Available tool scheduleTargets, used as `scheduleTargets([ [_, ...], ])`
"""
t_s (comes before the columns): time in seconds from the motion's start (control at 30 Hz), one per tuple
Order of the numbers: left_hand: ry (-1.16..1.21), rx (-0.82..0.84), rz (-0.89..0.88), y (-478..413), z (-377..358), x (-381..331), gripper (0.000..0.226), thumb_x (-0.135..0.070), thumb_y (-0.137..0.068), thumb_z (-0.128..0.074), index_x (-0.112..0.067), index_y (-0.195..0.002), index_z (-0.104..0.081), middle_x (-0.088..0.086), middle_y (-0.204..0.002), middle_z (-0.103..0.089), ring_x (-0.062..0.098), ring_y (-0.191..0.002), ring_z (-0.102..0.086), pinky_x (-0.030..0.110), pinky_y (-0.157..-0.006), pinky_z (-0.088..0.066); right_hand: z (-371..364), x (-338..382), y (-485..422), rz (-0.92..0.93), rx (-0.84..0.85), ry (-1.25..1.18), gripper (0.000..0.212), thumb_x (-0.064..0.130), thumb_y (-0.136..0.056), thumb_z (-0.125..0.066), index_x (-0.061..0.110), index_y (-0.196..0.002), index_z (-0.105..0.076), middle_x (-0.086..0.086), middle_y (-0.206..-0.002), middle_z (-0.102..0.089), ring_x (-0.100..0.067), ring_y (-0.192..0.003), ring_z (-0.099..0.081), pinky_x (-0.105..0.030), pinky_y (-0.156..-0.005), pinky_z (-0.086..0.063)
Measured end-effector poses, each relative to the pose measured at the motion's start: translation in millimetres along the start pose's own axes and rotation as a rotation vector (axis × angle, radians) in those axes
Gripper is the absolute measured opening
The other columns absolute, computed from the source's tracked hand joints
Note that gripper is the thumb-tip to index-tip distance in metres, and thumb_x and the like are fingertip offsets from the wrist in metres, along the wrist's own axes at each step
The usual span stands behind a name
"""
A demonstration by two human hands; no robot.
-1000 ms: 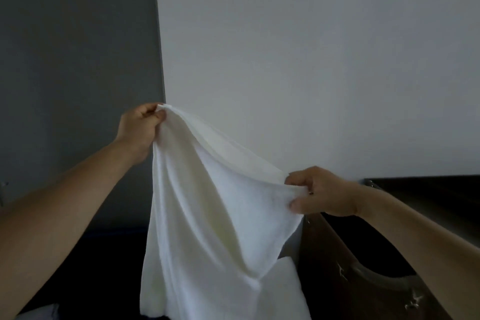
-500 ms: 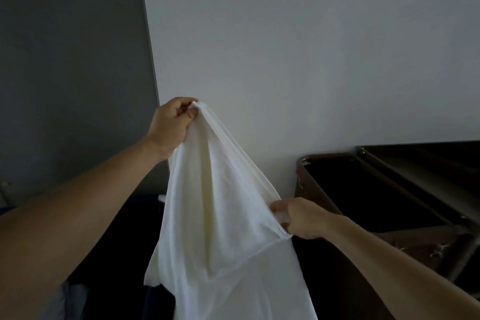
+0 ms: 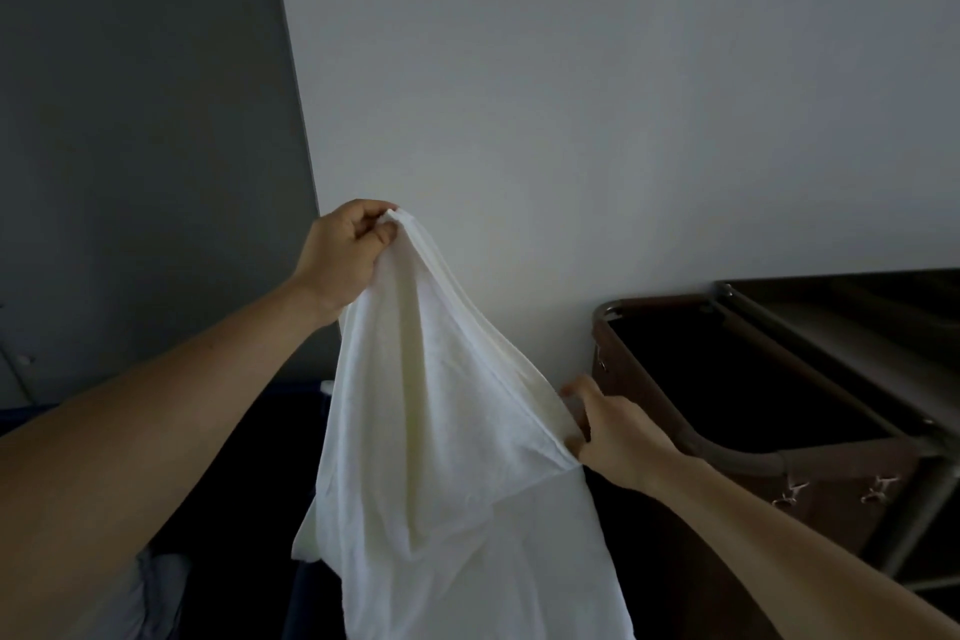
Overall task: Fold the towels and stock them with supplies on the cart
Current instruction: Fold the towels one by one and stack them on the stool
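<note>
Towel is hanging in the air between the two hands, in front of the wall and left of the cart. The left hand is pinching a top corner high up, its fingers curled closed on the cloth. The right hand is gripping the same edge lower down, its fingers partly hidden behind the fabric. The held edge is therefore running diagonally, down from left to right, while the rest is drooping below. I judge the right hand is the one needing to find the far corner.
</note>
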State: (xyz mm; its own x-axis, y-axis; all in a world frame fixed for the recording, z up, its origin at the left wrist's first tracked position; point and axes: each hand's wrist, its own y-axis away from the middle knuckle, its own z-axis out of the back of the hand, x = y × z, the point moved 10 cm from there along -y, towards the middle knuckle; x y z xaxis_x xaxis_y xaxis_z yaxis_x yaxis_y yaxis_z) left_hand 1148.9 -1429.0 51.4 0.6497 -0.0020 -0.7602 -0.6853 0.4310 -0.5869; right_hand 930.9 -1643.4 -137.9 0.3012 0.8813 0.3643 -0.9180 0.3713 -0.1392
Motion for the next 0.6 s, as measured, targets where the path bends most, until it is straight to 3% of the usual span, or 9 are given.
scheduleTargets([
  [0.1,0.012,-0.015,0.017,-1,4,2,0.016,-0.022,-0.098,-0.061,-0.033,-0.107,-0.068,-0.017,-0.100,-0.070,-0.005,-0.095,-0.064,0.010,-0.076,-0.047,3,3,3,0.036,-0.055,0.009,0.034,0.035,-0.094,-0.064,0.034,-0.118,-0.039,0.021,-0.077,-0.049,0.007,-0.065,-0.048,-0.006,-0.055,-0.030],
  [0.23,0.031,-0.026,0.042,2,8,6,0.017,-0.020,-0.098,-0.061,-0.028,-0.110,-0.069,-0.016,-0.098,-0.072,-0.007,-0.091,-0.065,0.007,-0.071,-0.048,-7,4,3,0.087,0.013,0.076,0.022,0.036,-0.099,-0.057,0.027,-0.119,-0.056,0.018,-0.088,-0.055,-0.004,-0.077,-0.055,-0.007,-0.061,-0.031],
  [0.33,0.035,-0.019,0.047,7,5,6,0.017,-0.020,-0.098,-0.061,-0.032,-0.107,-0.068,-0.018,-0.097,-0.072,-0.008,-0.090,-0.065,0.006,-0.070,-0.048,-10,-6,0,-0.015,-0.015,0.021,0.027,0.033,-0.096,-0.062,0.025,-0.122,-0.062,0.012,-0.096,-0.060,-0.005,-0.083,-0.054,-0.014,-0.069,-0.038],
  [0.5,0.039,0.023,0.027,15,-6,-3,0.017,-0.020,-0.098,-0.060,-0.034,-0.106,-0.068,-0.020,-0.097,-0.072,-0.009,-0.094,-0.064,0.006,-0.076,-0.047,-31,-18,-7,-0.140,0.035,-0.085,0.025,0.022,-0.094,-0.064,0.022,-0.118,-0.071,0.014,-0.092,-0.060,0.003,-0.074,-0.056,-0.006,-0.062,-0.035],
  [0.6,0.033,0.057,0.012,18,-13,-9,0.018,-0.021,-0.099,-0.060,-0.037,-0.104,-0.067,-0.023,-0.095,-0.072,-0.007,-0.095,-0.065,0.006,-0.078,-0.048,-48,-22,-9,-0.221,0.158,-0.176,0.025,0.015,-0.087,-0.065,0.024,-0.108,-0.076,0.016,-0.094,-0.064,0.000,-0.084,-0.061,-0.014,-0.075,-0.044],
])
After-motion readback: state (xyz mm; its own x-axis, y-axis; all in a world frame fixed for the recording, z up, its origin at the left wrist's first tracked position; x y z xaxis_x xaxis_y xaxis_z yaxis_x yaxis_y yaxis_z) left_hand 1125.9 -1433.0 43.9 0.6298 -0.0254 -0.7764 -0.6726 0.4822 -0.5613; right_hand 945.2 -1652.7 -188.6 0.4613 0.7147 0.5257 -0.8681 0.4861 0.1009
